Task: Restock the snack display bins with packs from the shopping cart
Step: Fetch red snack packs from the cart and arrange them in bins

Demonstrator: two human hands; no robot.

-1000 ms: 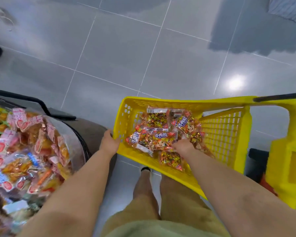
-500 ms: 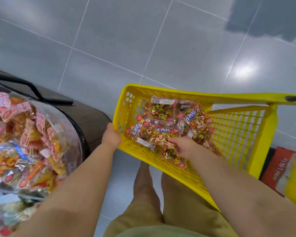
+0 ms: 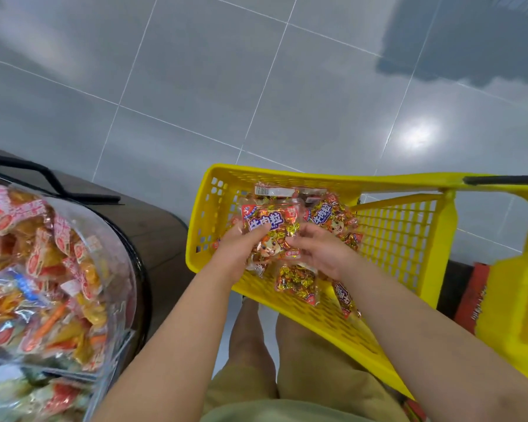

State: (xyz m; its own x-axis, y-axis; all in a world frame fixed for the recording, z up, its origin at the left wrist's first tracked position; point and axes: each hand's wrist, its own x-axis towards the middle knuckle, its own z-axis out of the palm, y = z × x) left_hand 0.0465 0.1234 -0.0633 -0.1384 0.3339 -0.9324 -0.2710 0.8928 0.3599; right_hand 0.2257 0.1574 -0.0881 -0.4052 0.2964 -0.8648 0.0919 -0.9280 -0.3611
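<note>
A yellow plastic cart basket sits in front of me with several red-and-gold snack packs inside. My left hand and my right hand both grip one lifted snack pack with blue lettering and a cartoon face, held just above the other packs. More packs lie under my hands: one near the basket's front wall and another at the back. The round snack display bin with clear walls stands at the left, heaped with orange and pink packs.
Grey tiled floor stretches ahead. The bin's dark base and a black bar lie between bin and cart. The cart's yellow frame and a red box are at the right. My legs are below the basket.
My left hand left the basket's rim and joined the right hand inside the basket. Together they have lifted one snack pack off the pile.
</note>
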